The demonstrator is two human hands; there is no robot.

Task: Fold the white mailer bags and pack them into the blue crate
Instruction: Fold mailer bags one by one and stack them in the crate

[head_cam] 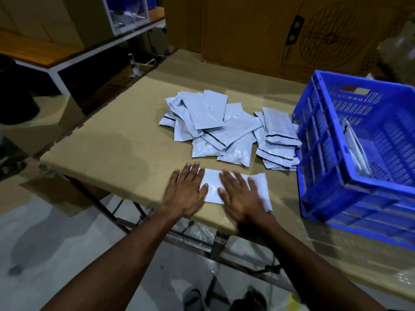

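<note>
Lying under both hands point(186, 190): mailer bag point(212, 187)

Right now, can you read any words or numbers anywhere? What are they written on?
No text here can be read.
Loose pile of mailer bags: one bag has a small dark mark, too blurred to read.
Cardboard box behind the table: a printed fan picture and a dark label strip, lettering too blurred to read.
Blue crate: no writing visible.
Mailer bag under the left hand and right hand: blank.
</note>
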